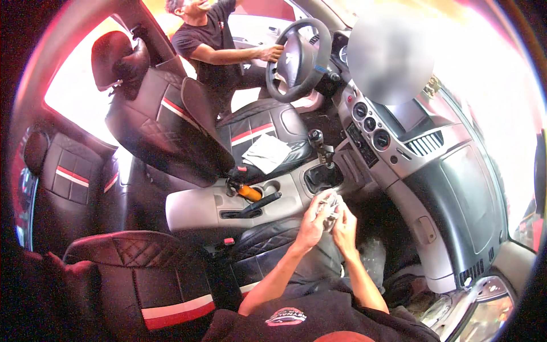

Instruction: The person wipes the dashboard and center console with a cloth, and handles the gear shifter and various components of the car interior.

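Note:
A crumpled whitish-grey cloth (329, 210) is bunched between my two hands, in front of the gear lever. My left hand (310, 228) grips it from the left, with the fingers curled in. From the other side my right hand (345, 229) closes on the same cloth, fingertips pressed together. Just beyond the hands stands the gear lever (317, 139) with its dark boot. To their left lie the handbrake (263, 202) and a bottle of orange liquid (248, 192), which rests tilted at the cup holders of the grey centre console (191, 206).
A folded white cloth (266, 153) lies on the driver's seat (290, 122). Beyond it, another person (208, 48) leans in, one hand on the steering wheel (299, 60). The dashboard (464, 194) curves along the right. A black passenger seat (165, 273) with red and white stripes is at lower left.

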Available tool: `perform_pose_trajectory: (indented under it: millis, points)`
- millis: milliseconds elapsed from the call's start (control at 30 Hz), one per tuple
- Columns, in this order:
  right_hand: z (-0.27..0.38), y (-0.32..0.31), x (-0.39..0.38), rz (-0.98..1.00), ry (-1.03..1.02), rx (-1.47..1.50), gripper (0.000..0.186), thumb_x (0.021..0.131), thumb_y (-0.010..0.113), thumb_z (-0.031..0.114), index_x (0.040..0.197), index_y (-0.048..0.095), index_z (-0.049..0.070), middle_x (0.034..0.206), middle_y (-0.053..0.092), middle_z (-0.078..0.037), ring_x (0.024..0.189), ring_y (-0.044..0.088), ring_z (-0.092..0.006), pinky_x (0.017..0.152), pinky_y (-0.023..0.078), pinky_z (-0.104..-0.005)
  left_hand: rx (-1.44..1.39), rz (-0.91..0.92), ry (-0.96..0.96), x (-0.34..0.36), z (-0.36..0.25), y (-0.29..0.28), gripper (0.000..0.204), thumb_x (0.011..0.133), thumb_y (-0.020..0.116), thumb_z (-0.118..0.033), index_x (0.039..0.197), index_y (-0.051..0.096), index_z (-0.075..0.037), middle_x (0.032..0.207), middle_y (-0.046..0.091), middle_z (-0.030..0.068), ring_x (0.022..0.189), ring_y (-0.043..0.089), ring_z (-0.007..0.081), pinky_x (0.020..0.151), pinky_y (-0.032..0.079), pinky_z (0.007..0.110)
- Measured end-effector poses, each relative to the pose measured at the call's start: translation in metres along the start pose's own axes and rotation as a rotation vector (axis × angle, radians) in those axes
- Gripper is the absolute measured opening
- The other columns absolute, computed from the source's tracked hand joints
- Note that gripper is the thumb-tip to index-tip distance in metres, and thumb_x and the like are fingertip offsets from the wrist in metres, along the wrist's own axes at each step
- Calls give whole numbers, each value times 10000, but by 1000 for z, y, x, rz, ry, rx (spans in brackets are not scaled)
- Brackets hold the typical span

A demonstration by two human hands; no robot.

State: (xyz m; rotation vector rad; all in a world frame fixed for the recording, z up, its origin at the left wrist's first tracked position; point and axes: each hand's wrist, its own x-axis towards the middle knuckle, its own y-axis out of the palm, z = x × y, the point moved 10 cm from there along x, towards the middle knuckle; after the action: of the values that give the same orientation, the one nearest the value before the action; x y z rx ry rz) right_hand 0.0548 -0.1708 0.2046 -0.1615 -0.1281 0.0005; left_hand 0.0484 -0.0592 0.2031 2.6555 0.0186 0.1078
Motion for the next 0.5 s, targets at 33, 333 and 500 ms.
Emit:
perform_pose_trajectory:
  millis: [33,333,500]
  points:
    - [7,-12,-1,-19,-26,-27,303,1035,451,142,1180,632,-53,955,707,-116,866,628,-137,796,511,-295,29,19,-2,-2,6,2,350,1008,507,-148,1337,515,-30,1225,598,69,1108,565,140,990,437,291]
    - [21,-91,-14,-391,36,289,245,1030,503,195,998,650,3,811,637,-9,739,573,-82,671,469,-251,300,-71,-374,-17,67,-17,208,991,623,-278,980,584,-73,878,620,-22,748,562,65,653,458,207]
    - [3,-92,-14,-337,118,237,383,1061,418,300,1092,675,18,880,659,-23,810,593,-94,772,481,-269,-182,198,-355,-33,93,34,480,970,650,-281,1353,468,-55,1221,583,76,1076,561,132,870,489,312]
